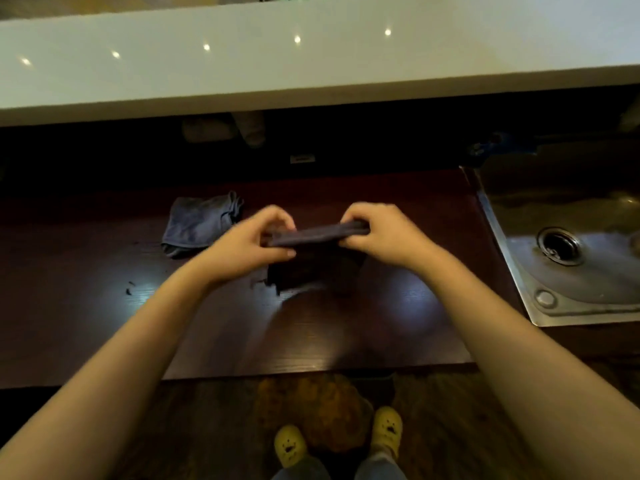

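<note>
A dark blue cloth [317,233] hangs above the dark wooden counter [104,323], stretched flat between both hands, its lower part drooping toward the counter. My left hand [256,242] pinches its left end with curled fingers and thumb. My right hand [377,233] pinches its right end the same way. A second blue cloth [199,223] lies folded on the counter, to the left of my left hand.
A steel sink [568,282] with a round drain is set in the counter at the right. A white raised ledge [311,64] runs across the back. Small dark crumbs lie on the counter at the left. Below the counter edge are my feet in yellow clogs.
</note>
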Demonstrator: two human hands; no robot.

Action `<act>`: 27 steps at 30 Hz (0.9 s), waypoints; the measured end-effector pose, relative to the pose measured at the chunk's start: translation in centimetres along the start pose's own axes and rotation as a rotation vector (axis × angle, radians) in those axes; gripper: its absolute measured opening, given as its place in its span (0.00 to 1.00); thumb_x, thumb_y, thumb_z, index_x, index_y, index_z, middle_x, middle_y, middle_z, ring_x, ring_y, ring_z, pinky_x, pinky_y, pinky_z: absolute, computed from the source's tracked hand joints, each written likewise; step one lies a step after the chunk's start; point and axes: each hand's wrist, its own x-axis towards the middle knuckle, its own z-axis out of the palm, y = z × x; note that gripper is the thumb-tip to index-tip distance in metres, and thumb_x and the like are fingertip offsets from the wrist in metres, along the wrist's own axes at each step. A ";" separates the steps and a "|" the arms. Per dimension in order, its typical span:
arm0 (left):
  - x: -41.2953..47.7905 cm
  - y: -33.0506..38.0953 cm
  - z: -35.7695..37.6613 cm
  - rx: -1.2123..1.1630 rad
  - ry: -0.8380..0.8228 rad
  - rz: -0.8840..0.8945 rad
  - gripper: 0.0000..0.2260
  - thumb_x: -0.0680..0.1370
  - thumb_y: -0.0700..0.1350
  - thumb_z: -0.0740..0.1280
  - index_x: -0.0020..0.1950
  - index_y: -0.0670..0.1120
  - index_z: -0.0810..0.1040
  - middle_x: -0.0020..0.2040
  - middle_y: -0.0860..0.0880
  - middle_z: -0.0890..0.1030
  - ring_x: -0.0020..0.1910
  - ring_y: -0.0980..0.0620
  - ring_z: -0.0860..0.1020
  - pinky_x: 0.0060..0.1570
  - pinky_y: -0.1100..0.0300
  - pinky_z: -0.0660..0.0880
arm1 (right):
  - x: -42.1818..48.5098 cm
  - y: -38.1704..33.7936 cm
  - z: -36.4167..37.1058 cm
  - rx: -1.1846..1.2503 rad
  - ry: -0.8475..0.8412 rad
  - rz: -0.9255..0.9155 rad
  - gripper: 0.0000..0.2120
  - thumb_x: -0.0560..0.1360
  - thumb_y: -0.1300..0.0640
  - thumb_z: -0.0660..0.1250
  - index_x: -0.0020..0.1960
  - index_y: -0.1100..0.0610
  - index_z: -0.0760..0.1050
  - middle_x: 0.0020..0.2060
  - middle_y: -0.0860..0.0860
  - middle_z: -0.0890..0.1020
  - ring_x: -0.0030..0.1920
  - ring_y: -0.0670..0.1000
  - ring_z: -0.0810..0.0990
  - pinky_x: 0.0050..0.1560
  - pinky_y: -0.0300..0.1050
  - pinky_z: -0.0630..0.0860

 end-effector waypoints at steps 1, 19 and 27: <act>0.0 0.4 -1.1 -0.014 0.049 0.060 0.16 0.70 0.33 0.71 0.53 0.46 0.72 0.43 0.53 0.76 0.42 0.66 0.76 0.44 0.73 0.71 | 0.4 -0.9 -0.4 0.023 0.076 -0.032 0.07 0.69 0.60 0.70 0.47 0.55 0.78 0.44 0.55 0.83 0.46 0.55 0.80 0.45 0.48 0.75; -3.3 -17.0 -0.4 0.575 0.448 -0.218 0.17 0.78 0.45 0.59 0.65 0.43 0.73 0.66 0.41 0.74 0.68 0.41 0.69 0.68 0.48 0.65 | 1.5 -0.1 17.5 -0.497 -0.170 -0.124 0.30 0.77 0.36 0.49 0.76 0.45 0.49 0.78 0.53 0.48 0.76 0.59 0.40 0.74 0.63 0.37; -3.1 -19.8 1.2 0.846 0.387 -0.271 0.27 0.78 0.58 0.46 0.75 0.49 0.55 0.76 0.45 0.59 0.75 0.52 0.49 0.74 0.46 0.46 | 7.1 1.4 19.4 -0.567 -0.052 -0.117 0.29 0.76 0.36 0.45 0.75 0.43 0.48 0.78 0.50 0.49 0.77 0.58 0.42 0.73 0.65 0.37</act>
